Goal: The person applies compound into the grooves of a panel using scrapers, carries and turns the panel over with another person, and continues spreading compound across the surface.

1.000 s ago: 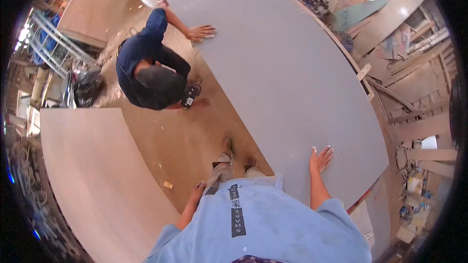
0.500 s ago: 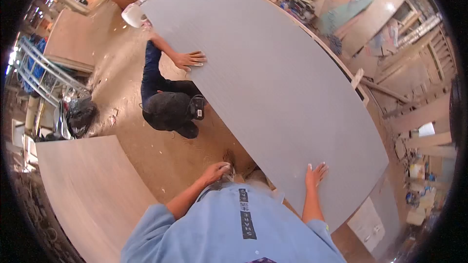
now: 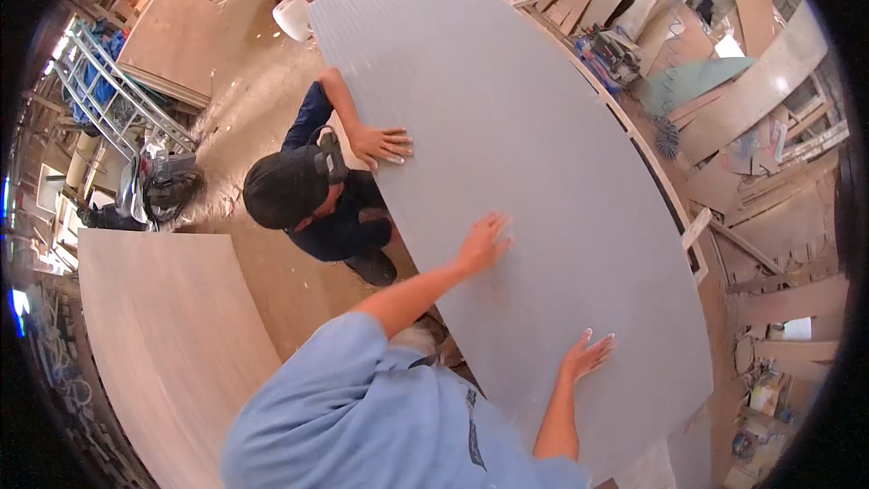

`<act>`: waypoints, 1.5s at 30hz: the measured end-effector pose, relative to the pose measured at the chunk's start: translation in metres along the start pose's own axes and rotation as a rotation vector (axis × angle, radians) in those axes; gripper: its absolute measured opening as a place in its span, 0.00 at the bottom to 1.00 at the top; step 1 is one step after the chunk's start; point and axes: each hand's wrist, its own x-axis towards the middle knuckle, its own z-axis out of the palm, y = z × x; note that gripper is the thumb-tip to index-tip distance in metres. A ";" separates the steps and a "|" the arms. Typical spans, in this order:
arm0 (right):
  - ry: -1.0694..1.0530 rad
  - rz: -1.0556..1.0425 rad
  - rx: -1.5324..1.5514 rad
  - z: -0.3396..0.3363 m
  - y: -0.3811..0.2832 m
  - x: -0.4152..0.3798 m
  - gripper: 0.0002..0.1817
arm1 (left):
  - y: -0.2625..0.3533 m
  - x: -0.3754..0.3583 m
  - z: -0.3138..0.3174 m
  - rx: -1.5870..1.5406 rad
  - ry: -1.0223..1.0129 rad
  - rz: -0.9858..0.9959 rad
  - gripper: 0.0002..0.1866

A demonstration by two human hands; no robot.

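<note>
A large grey panel (image 3: 543, 181) lies in front of me, its long edge running diagonally. My left hand (image 3: 484, 243) is over the middle of the panel, fingers stretched out and slightly blurred by motion; whether it touches is hard to tell. My right hand (image 3: 587, 357) rests flat on the nearer part of the panel, fingers spread. Nothing is held in either hand. At the panel's left edge, a co-worker (image 3: 317, 190) in a dark cap crouches with one hand (image 3: 382, 145) laid flat on the surface.
A pale wooden board (image 3: 172, 326) lies at lower left. Behind it are a metal frame (image 3: 113, 91) and a dark bag (image 3: 172, 186). A white container (image 3: 294, 16) stands by the panel's far corner. Boards and scrap wood (image 3: 751, 91) are piled along the right.
My left hand has moved from near my waist out over the panel, and its fingers have opened. My torso has leaned forward and turned. The co-worker's head has lifted and turned towards the panel.
</note>
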 end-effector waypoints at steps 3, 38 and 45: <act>0.104 0.124 0.001 0.021 -0.056 0.034 0.40 | -0.055 0.095 -0.018 0.268 0.039 -0.024 0.31; 0.140 0.251 -0.354 0.079 -0.034 0.057 0.37 | -0.119 0.195 -0.081 0.439 -0.244 -0.162 0.37; 0.147 0.345 -0.452 0.071 -0.065 0.052 0.38 | -0.115 0.194 -0.072 0.495 -0.182 -0.134 0.38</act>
